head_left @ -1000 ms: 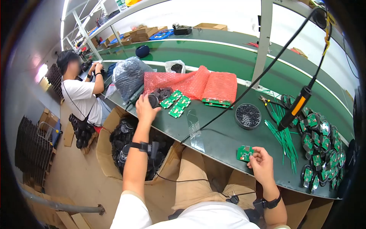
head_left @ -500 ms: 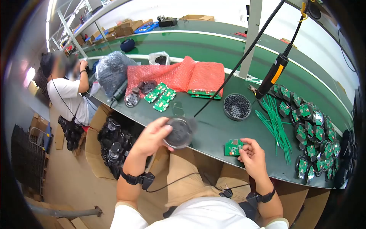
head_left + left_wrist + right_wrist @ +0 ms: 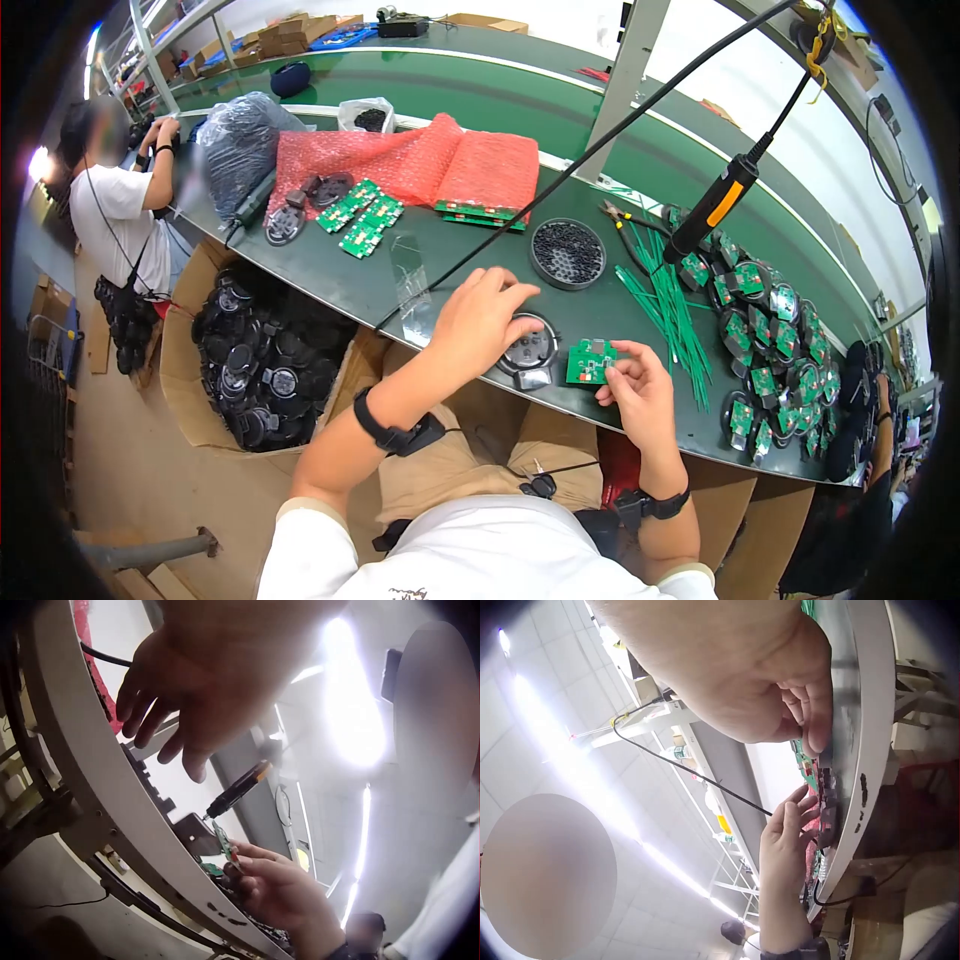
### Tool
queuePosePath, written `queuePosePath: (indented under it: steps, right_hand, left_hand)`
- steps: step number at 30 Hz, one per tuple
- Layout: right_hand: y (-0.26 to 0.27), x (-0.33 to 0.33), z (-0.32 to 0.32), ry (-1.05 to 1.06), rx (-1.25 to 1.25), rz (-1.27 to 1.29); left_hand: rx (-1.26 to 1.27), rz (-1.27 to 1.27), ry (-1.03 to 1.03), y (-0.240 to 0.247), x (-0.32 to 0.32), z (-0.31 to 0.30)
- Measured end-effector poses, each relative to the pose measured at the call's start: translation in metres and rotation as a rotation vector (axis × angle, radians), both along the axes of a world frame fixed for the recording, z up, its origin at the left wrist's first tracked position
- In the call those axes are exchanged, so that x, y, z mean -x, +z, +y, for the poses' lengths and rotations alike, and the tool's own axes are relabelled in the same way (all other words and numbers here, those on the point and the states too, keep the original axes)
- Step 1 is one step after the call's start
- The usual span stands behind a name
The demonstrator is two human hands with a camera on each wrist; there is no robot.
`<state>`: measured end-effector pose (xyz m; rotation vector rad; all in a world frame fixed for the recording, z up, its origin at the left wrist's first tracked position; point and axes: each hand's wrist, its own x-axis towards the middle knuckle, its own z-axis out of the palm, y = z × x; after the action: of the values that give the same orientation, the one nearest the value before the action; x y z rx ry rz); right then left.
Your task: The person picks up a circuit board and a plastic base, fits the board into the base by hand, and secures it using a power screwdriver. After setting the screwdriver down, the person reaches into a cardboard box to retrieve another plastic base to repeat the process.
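Note:
In the head view, my right hand pinches a green circuit board at its right edge, over the front of the bench. A round black plastic housing with a clear rim lies on the bench just left of the board. My left hand hovers at the housing's upper left, its thumb overlapping the rim in this view. The left wrist view shows that left hand with fingers spread and nothing between them. From the right wrist, the board appears as a green sliver under my fingertips.
A round tub of small black parts stands behind the housing. Green strips and many board-fitted housings lie to the right. An orange-banded electric screwdriver hangs above. Left are loose boards and a carton of black housings.
My left hand has brought a round black housing from the left part of the bench to beside the board and let go of it. The right hand keeps its pinch on the board.

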<state>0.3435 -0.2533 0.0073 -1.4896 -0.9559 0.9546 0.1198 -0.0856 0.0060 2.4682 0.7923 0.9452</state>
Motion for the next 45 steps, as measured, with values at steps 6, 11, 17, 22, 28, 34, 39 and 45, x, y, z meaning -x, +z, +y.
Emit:
queuePosePath:
  steps: [6,11,17,22,28,34,39,45]
  right_hand:
    - [0.0,-0.003,0.001,0.025,0.021,0.032]
    - [0.009,0.004,0.017,0.13,-0.069,-0.165]
    - [0.024,0.013,0.032,0.216,-0.193,-0.338]
    - [0.028,0.025,0.038,0.127,-0.2,-0.196]
    - [0.018,0.021,0.049,0.149,-0.16,-0.39]
    - [0.015,0.017,0.063,0.172,-0.301,-0.723]
    - [0.012,0.022,0.067,0.263,-0.39,-0.867]
    - [0.01,0.024,0.068,0.281,-0.391,-0.899]
  left_hand:
    - [0.022,0.102,-0.045,0.003,0.013,-0.054]
    - [0.088,-0.105,-0.119,-0.009,0.004,-0.053]
    - [0.718,-0.152,-0.211,0.014,-0.004,-0.051]
    - [1.029,-0.477,-0.199,0.004,-0.007,-0.055]
    - [1.094,-0.431,-0.176,0.004,0.008,-0.052]
    - [0.154,-0.071,0.004,-0.011,0.021,-0.059]
    - [0.156,-0.055,0.023,-0.016,0.02,-0.063]
    - [0.143,-0.069,0.015,-0.019,0.02,-0.062]
